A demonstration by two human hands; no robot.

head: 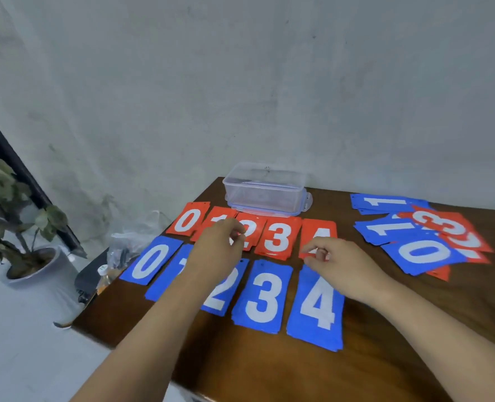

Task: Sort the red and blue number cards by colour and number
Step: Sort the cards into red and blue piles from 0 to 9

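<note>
Red cards lie in a back row: red 0, red 1, red 2, red 3, red 4. In front runs a blue row: blue 0, blue 1, blue 2, blue 3, blue 4. My left hand hovers over the red 1 and red 2 with curled fingertips at the red 2's edge. My right hand pinches the lower edge of the red 4. A mixed pile of red and blue cards lies at the right.
A clear plastic box stands behind the red row near the wall. The dark wooden table ends at the left, where a plastic bag, a bottle and a potted plant sit on the floor.
</note>
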